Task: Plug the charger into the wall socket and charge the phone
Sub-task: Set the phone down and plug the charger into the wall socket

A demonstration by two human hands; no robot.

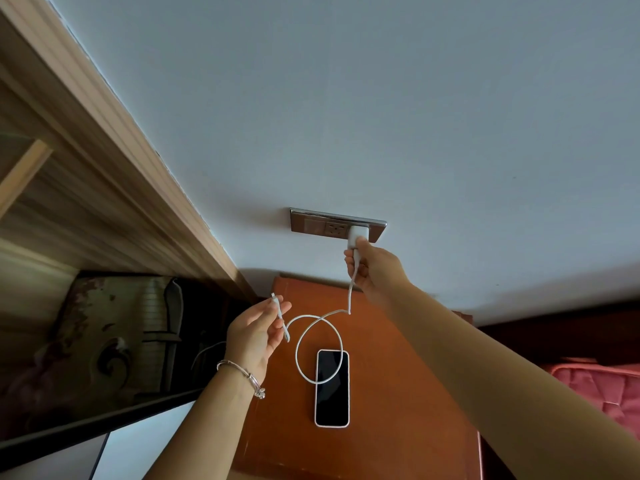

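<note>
A metallic wall socket panel (311,225) sits on the pale wall. My right hand (375,268) grips the white charger plug (356,235), which is pressed against the panel's right end. A white cable (320,318) loops down from the plug over a phone (331,388) lying face up, screen dark, on an orange-brown bedside table (398,393). My left hand (254,332), with a bracelet on its wrist, pinches the cable's free end; the connector (274,297) sticks up above my fingers, apart from the phone.
A wooden cabinet edge (138,174) runs diagonally on the left. Below it stands a dark framed panel (104,341) with a patterned surface. A pink quilted cover (602,386) lies at the right. The wall above the socket is bare.
</note>
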